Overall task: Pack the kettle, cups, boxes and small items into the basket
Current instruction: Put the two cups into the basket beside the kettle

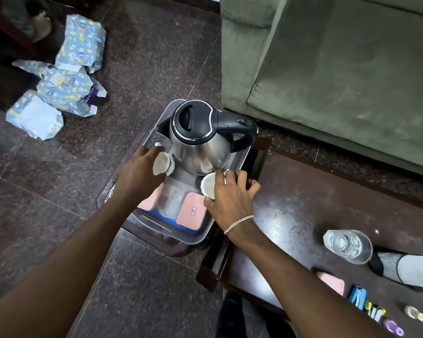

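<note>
A steel kettle (200, 142) with a black lid and handle stands at the far end of the clear plastic basket (181, 236). My left hand (138, 174) grips a white cup (161, 163) inside the basket, left of the kettle. My right hand (232, 193) holds a second white cup (209, 185) over the basket's right side, just in front of the kettle. Two pink boxes lie in the near end, one at the right (191, 214), the other (148, 202) partly hidden under my left forearm. A clear bag (172, 198) lies between them.
The basket rests on a dark low table (303, 208) beside a green sofa (340, 76). On the table's near right are a water bottle (347, 246), another pink box (331, 284) and several small packets (366, 303). Patterned packs (66, 81) lie on the floor at the left.
</note>
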